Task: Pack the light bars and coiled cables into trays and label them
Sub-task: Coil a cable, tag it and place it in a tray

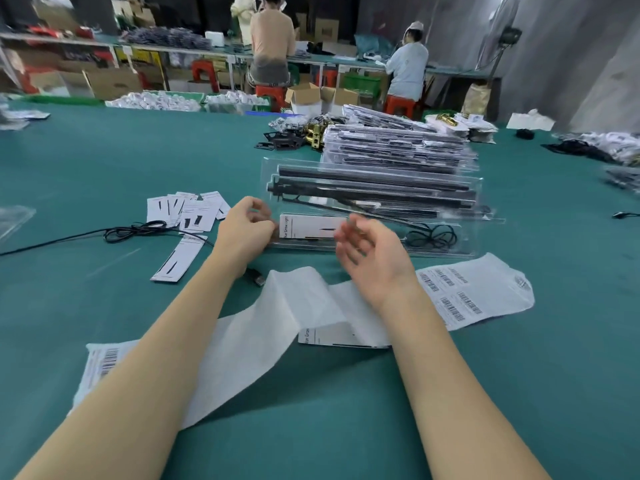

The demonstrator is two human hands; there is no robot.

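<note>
A clear tray (377,168) lies on the green table in front of me, with black light bars (374,190) in it. Its front holds a coiled cable (433,237) and a white printed card (311,227). My left hand (247,226) is at the tray's left end, fingers curled, and pinches its edge beside the card. My right hand (367,249) hovers over the tray's front, blurred, with loosely bent fingers that hold nothing. A long white label strip (277,323) with barcode labels (460,294) lies under my forearms.
A loose black cable (138,230) and its USB plug (258,279) lie at the left, next to scattered printed cards (187,209). A stack of packed trays (398,147) stands behind the tray. Another card (332,338) lies under the strip. Two people sit at far benches.
</note>
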